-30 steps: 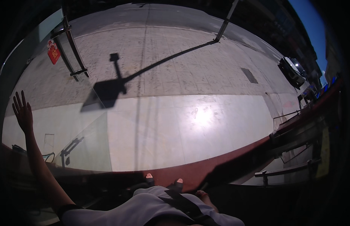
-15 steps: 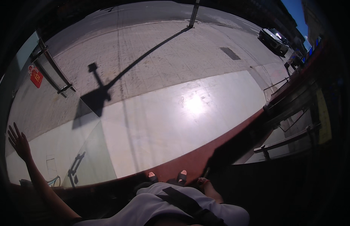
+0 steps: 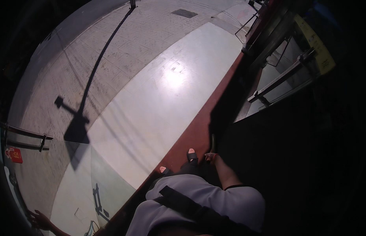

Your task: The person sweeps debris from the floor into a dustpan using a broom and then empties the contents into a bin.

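My left hand (image 3: 40, 220) is stretched out at the lower left, dark in shadow, with its fingers extended. It is at the glass door (image 3: 114, 173), near the edge of the picture; whether the palm presses on the glass I cannot tell. My right hand (image 3: 209, 157), a red band at its wrist, hangs low beside my right foot as I see it. Its fingers are closed round a narrow greenish stick-like thing (image 3: 213, 143) that sticks up past them; its kind is not clear.
A metal door handle (image 3: 27, 138) and a red sign (image 3: 15, 155) are on the glass at left. Another glass door with a metal bar handle (image 3: 281, 75) stands at right. Pale tiles (image 3: 151, 114) and paving lie beyond a red-brown threshold (image 3: 192, 135).
The view has turned to the right, so the street and pole shadow have swung left. My left hand appears lower, near the left door. The right hand still grips the stick-like thing.
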### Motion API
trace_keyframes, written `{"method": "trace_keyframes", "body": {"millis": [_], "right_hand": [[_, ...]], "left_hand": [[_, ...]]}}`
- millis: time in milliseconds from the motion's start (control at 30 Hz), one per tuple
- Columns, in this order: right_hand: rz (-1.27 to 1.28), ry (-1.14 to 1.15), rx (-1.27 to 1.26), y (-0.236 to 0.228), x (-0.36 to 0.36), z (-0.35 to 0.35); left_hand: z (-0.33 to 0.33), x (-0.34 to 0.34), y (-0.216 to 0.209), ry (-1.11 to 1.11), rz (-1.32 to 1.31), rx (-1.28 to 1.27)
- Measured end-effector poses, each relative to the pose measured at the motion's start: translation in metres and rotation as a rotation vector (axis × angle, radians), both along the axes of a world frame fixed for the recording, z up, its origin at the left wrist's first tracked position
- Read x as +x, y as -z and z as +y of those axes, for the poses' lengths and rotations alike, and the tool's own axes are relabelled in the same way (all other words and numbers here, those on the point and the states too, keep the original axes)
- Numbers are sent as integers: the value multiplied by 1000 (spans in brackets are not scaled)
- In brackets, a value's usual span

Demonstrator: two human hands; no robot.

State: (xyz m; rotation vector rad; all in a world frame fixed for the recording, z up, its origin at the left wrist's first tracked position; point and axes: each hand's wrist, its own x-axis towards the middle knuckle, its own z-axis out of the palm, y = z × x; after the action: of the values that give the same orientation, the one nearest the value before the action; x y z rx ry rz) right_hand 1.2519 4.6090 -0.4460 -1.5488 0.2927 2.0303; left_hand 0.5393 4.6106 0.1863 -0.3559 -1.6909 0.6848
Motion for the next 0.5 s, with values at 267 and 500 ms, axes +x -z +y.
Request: {"method": "trace_keyframes", "body": {"millis": [267,500], "right_hand": [[31,324,-49,-14,18,-2],[-11,269,-119,-58,12,-1]], "left_hand": [[134,52,42,639,-151,59],[259,130,147,1181,-852,-209]]}}
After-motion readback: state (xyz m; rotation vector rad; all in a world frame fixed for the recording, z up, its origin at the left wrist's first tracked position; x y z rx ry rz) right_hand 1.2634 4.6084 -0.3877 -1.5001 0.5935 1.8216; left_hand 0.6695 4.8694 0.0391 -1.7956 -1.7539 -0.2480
